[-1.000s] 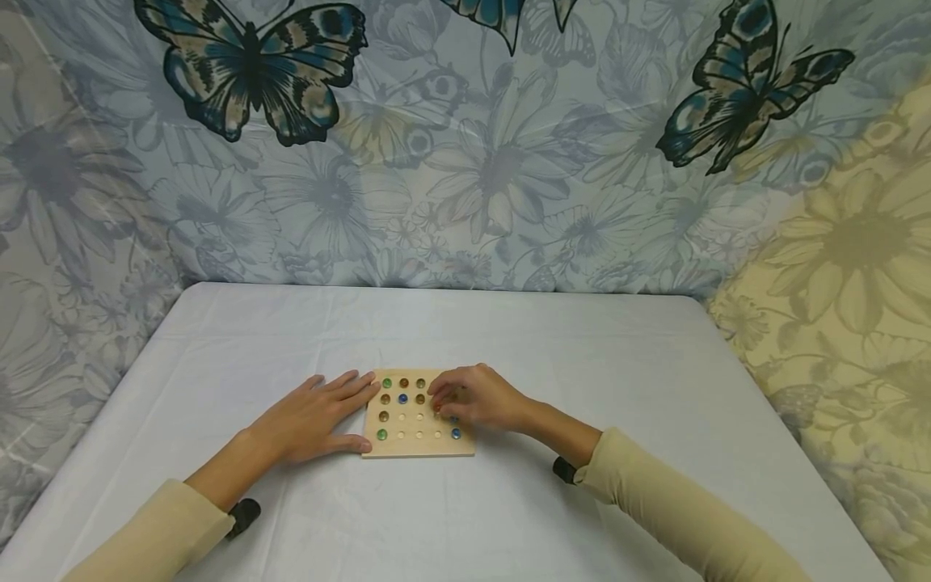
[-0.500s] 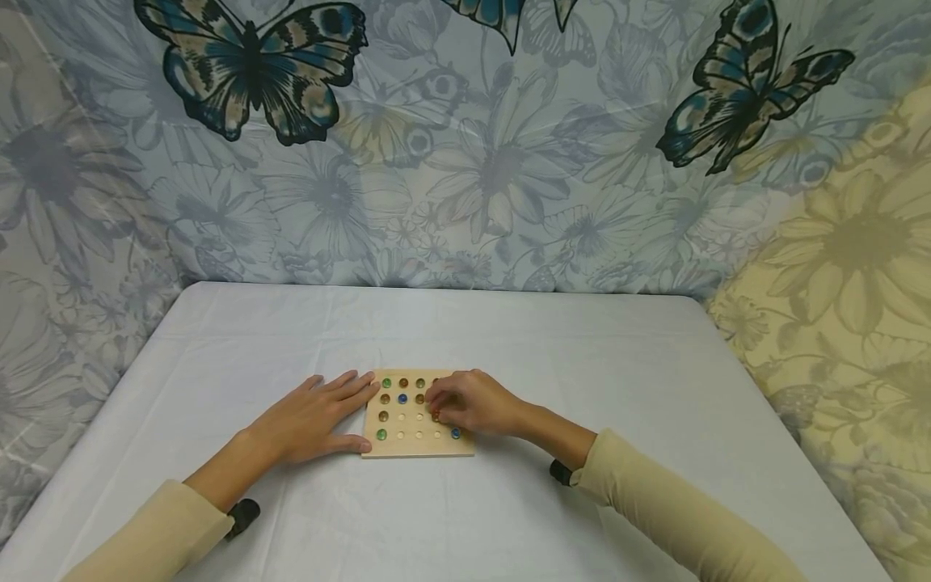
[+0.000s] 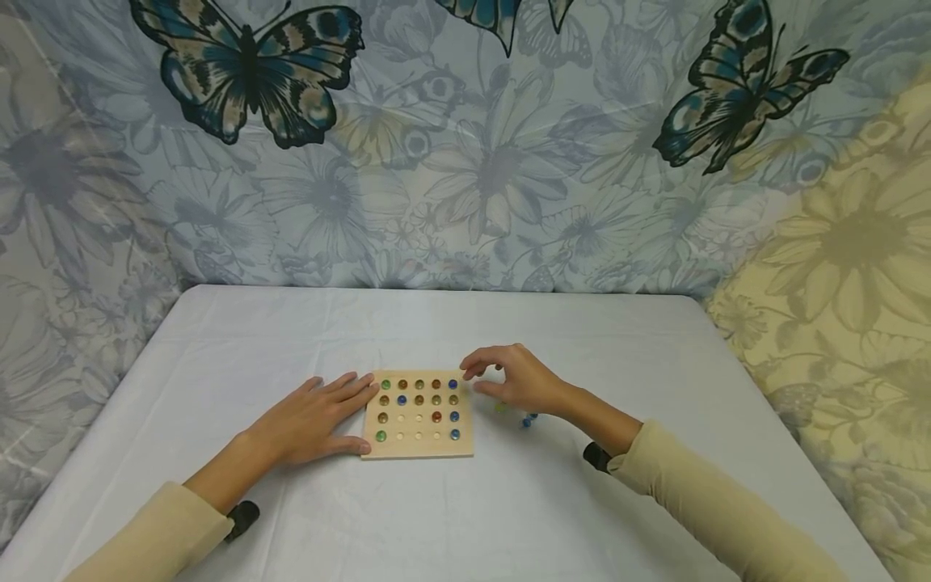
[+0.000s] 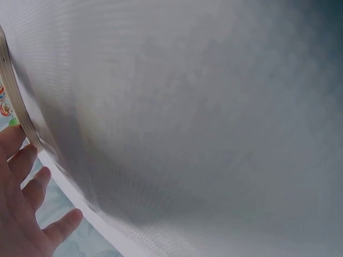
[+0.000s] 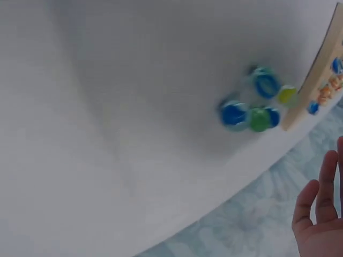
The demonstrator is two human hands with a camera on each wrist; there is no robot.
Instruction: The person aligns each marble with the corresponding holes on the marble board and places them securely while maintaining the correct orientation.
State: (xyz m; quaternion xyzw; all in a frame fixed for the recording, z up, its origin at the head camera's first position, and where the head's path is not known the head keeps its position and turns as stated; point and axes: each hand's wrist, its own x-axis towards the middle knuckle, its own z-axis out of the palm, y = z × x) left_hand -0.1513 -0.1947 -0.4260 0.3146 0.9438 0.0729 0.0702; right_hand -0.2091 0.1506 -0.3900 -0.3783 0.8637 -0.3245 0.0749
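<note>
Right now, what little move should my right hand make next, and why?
I'd probably lower your right hand to the loose marbles and pinch one. The hand seems to hold nothing, those marbles lie beside the board, and some holes in its near half are bare. Your left hand rests on the board's left edge.

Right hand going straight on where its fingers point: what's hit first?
Probably the wooden board at its far right corner, where a blue marble sits; depth is unclear, so the right hand might pass above.
</note>
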